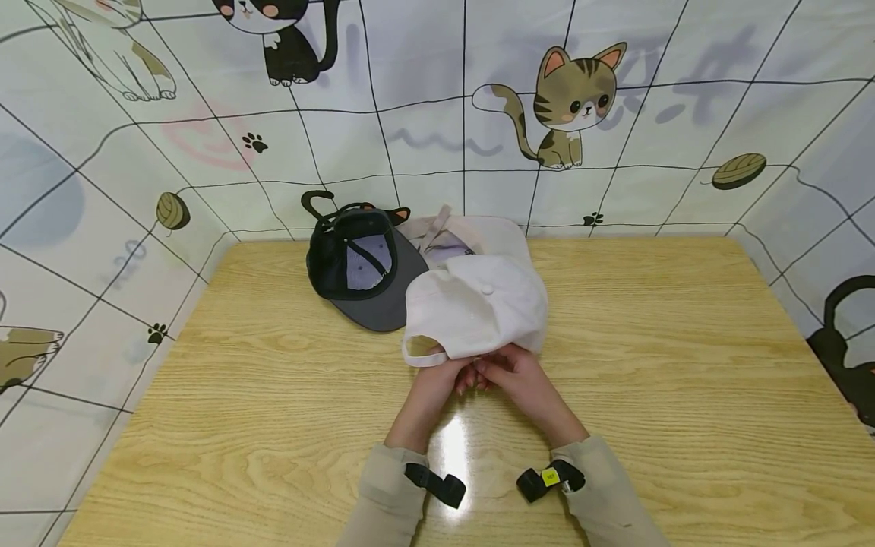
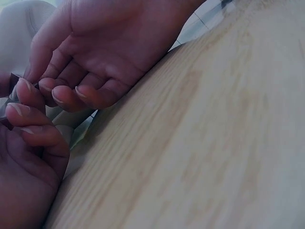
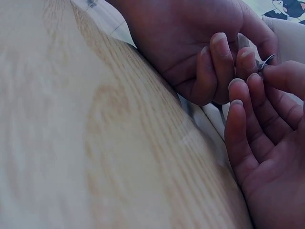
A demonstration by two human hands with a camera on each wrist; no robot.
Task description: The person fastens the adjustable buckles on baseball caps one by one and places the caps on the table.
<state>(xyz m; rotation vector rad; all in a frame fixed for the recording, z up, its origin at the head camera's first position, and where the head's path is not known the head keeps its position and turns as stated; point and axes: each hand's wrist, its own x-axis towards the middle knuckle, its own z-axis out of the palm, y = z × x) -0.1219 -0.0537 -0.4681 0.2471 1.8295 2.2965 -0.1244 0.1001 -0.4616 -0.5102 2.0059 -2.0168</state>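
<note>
Pinching a small metallic piece (image 3: 261,66) between them, your left hand (image 1: 437,378) and right hand (image 1: 518,377) met at the near edge of the white cap (image 1: 481,308), which lay straight ahead, back strap (image 1: 427,359) leftward, neither hand clearly nearer.

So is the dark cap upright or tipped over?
The dark cap is tipped over: the head view looks into it, showing its lavender panel.

free tabletop (image 1: 683,365) both sides, white cap (image 1: 481,304) blocking ahead, dark cap (image 1: 393,296) beyond left
</note>
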